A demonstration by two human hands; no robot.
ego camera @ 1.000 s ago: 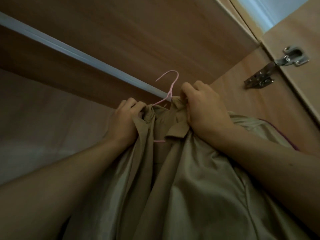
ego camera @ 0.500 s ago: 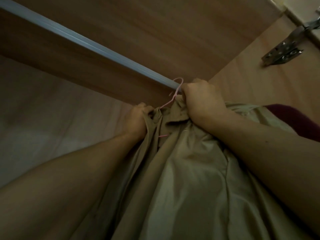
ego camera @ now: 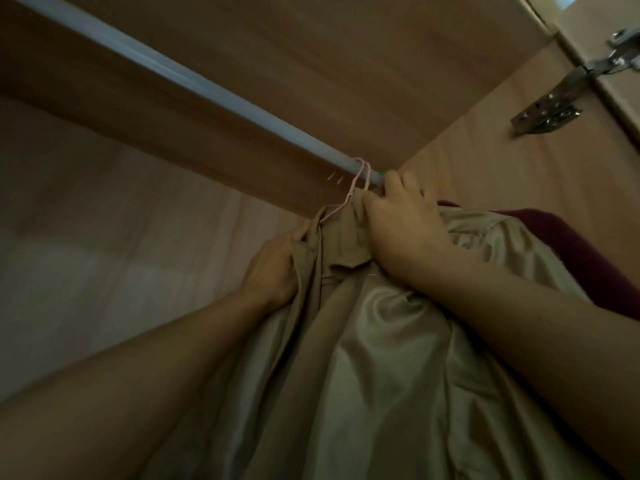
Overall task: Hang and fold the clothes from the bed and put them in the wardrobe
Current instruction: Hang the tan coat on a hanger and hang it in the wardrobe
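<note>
1. The pink hanger (ego camera: 349,195) is hooking over the rail (ego camera: 194,81) inside the wardrobe (ego camera: 346,46).
2. The left hand (ego camera: 273,265) is gripping the beige shirt (ego camera: 381,358) at its collar.
3. The right hand (ego camera: 398,223) is clutching the shirt beside the hanger.

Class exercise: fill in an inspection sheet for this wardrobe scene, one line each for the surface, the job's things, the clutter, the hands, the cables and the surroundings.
Surface: brown wooden wardrobe panel overhead; no table or bed in view.
Job's things: thin pink wire hanger hooked over the pale metal wardrobe rail; beige collared shirt hangs from it.
Clutter: dark maroon garment beside the shirt, at the right.
Hands: left hand grips the shirt's front edge; right hand grips the collar just below the rail.
Cables: nothing seen.
Surroundings: metal door hinge on the right side panel; dim light.
</note>
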